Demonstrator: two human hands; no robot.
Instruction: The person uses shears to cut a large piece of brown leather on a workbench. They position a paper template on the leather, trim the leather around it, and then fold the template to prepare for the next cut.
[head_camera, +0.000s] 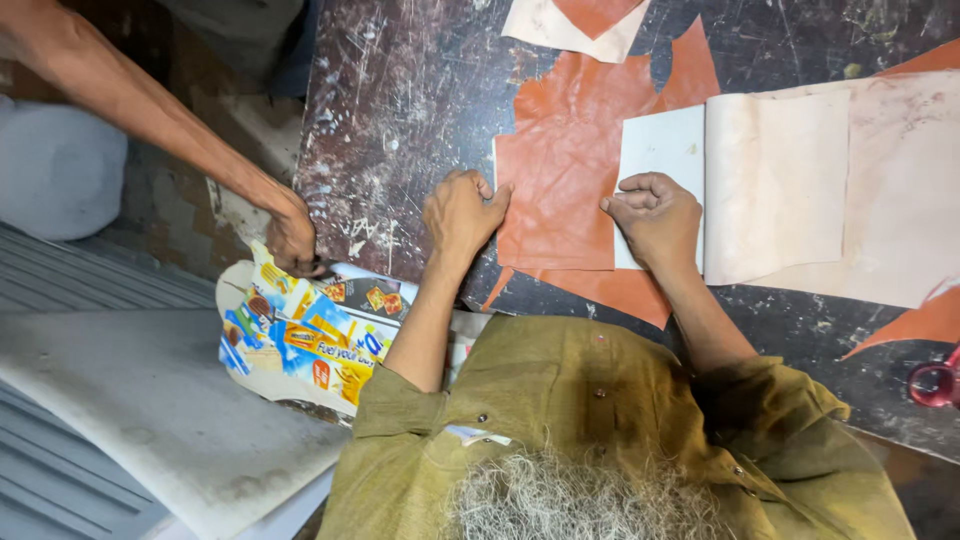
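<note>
Now both hands, left hand (462, 212) and right hand (655, 215), press orange leather (560, 170)

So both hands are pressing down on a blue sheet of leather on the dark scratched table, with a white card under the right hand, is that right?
Not quite: the leather is orange-brown, not blue. The head view shows the left hand and right hand pressing on it on the dark scratched table, the white card under the right hand.

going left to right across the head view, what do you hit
another person's hand → colourful printed packaging → left hand → orange leather piece → right hand → pale folded sheet → red object at the right edge
</note>
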